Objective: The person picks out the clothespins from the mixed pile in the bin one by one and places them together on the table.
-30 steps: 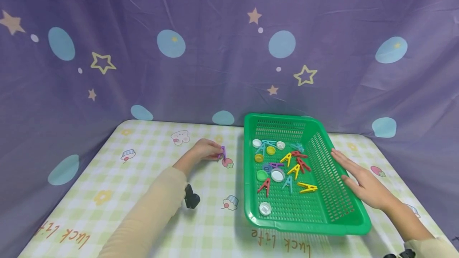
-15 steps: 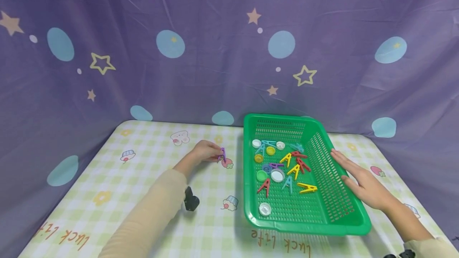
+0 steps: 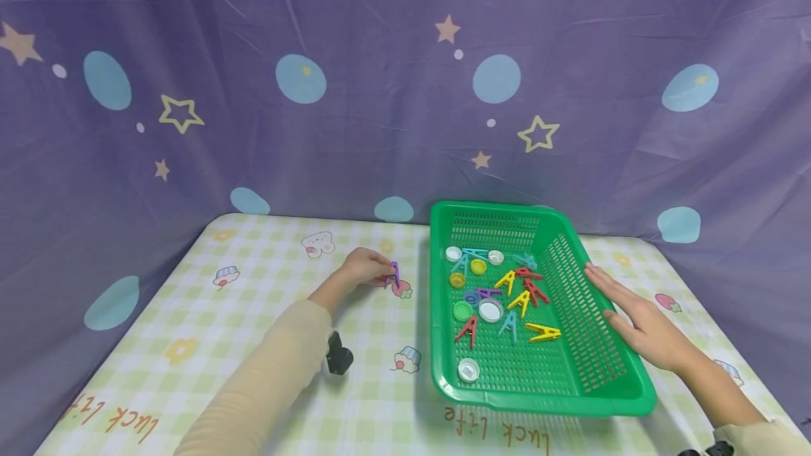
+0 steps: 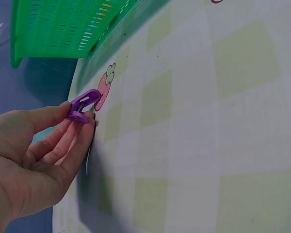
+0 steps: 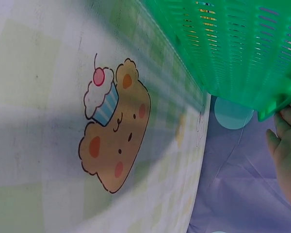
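Observation:
Between thumb and fingertips, my left hand (image 3: 366,267) pinches a purple clothespin (image 3: 395,274) to the left of the green basket (image 3: 538,403). The left wrist view shows the purple clothespin (image 4: 82,106) at the fingertips, close to the cloth. My right hand (image 3: 649,329) rests with straight fingers against the basket's right rim; in the right wrist view only part of that hand (image 5: 288,150) shows, at the rim. Inside the basket lie several clothespins, such as a yellow one (image 3: 542,332) and a red one (image 3: 467,331), and several round caps, one of them green (image 3: 462,311).
A checked cloth (image 3: 209,378) with printed pictures covers the table. Behind it hangs a purple curtain (image 3: 380,139) with stars and blue ovals. A black device (image 3: 338,353) is at the left wrist.

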Demonstrator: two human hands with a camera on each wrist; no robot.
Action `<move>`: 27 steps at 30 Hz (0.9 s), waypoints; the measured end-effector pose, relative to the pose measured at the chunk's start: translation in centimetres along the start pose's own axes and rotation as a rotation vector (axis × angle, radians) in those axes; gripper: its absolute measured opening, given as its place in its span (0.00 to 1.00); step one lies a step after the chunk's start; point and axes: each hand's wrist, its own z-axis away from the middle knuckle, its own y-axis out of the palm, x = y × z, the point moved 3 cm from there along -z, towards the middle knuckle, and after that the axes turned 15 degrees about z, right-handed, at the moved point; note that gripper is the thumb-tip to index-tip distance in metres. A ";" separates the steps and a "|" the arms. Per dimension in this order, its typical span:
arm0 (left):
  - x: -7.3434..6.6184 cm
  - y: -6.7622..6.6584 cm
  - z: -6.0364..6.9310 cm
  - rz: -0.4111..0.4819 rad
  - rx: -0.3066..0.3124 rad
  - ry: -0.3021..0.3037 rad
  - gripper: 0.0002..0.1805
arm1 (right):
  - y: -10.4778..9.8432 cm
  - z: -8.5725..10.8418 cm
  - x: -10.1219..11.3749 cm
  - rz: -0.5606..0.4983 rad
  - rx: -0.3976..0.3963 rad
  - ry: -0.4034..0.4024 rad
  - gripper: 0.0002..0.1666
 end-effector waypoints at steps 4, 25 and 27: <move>-0.1 0.1 0.1 -0.018 -0.012 0.012 0.13 | 0.0 0.0 0.0 -0.004 -0.001 0.000 0.36; -0.4 0.6 0.5 -0.231 -0.062 0.128 0.09 | 0.1 0.1 -0.1 0.001 -0.004 0.013 0.35; -0.5 0.6 0.5 -0.234 -0.063 0.128 0.09 | 0.1 0.1 -0.1 0.001 -0.004 0.014 0.35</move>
